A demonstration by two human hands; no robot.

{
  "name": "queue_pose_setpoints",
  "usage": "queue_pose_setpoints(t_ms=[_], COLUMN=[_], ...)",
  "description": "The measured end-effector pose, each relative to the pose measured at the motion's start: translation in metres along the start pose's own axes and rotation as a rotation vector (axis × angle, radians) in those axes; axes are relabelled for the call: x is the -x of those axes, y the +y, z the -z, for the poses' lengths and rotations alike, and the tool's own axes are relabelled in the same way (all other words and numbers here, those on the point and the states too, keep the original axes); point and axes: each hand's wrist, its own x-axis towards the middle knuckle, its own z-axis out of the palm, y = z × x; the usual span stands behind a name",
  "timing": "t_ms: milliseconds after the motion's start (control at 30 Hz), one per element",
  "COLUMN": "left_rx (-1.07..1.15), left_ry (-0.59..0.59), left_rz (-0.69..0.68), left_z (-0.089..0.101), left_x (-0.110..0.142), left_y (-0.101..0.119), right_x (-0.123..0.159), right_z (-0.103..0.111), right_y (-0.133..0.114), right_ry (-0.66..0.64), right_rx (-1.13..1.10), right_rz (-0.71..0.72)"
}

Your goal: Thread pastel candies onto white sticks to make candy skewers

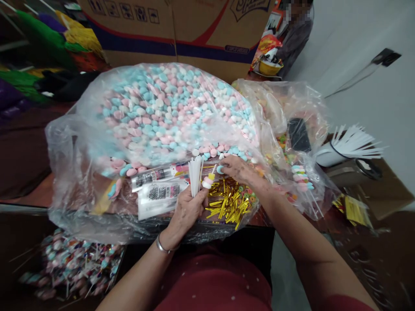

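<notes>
My left hand [187, 210] is closed around a bunch of white sticks [195, 175]. The same hand also grips a stick partly threaded with pink, white and yellow sweets, a marshmallow skewer [208, 181]. Just right of its bare tip, my right hand [238, 169] pinches a blue marshmallow [220, 169]. Behind both hands lies a big clear bag [73, 129] full of pink, blue and white marshmallows [162, 116], some spilling out at its front. Gold twist ties [228, 203] and small ring-shaped sweets [249, 194] lie below my right hand.
Printed clear packets [158, 196] lie left of my left hand. On the right are a dark phone-like object [298, 134], a finished skewer [302, 178] and a bundle of white sticks [353, 144]. A box of skewers [81, 268] stands lower left. Another person [296, 34] is at the back.
</notes>
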Motion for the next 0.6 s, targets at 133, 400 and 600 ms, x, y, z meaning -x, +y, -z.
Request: queue_pose_setpoints(t_ms=[133, 400, 600], left_rx=[-0.024, -0.069, -0.144], left_ry=[-0.007, -0.011, -0.001], left_rz=[0.007, 0.011, -0.021], left_z=[0.000, 0.001, 0.000], left_x=[0.000, -0.001, -0.004], left_y=[0.001, -0.004, -0.007], right_x=[0.006, 0.018, 0.018], right_z=[-0.009, -0.010, -0.013], right_y=[-0.009, 0.000, 0.003], right_ry=[0.092, 0.228, 0.219], right_rx=[0.109, -0.714, -1.042], right_rz=[0.007, -0.053, -0.069])
